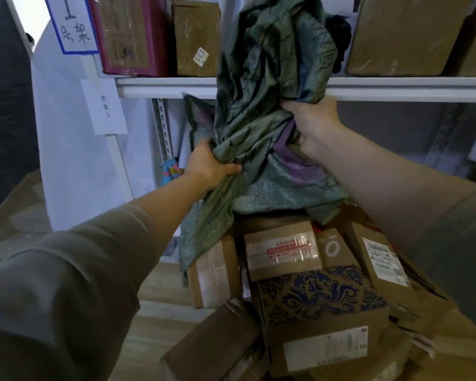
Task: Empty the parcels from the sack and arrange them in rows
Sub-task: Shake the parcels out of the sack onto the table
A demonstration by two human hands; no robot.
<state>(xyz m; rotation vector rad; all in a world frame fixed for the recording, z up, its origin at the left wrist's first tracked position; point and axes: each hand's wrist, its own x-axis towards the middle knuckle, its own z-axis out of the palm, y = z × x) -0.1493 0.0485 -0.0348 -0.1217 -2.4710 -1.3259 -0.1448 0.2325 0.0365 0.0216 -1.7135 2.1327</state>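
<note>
Both hands (261, 141) gripping sack (261, 78)

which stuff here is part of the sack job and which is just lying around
Job: sack, held up by left hand and right hand; parcel pile under it.
Not job: shelf boxes, shelf, paper signs.

Person is wearing a long-sleeved top in a muted grey-olive fabric, plain, no print or logo showing. Left sleeve (66, 284) is sitting pushed up, ending mid-forearm, cloth creasing in soft folds near the elbow. Right sleeve (462, 243) is showing the same fabric, cuff likewise ending short of the wrist. Left hand (206, 163) and right hand (313, 125) are going bare: no gloves, rings, watch or bands showing.
</note>
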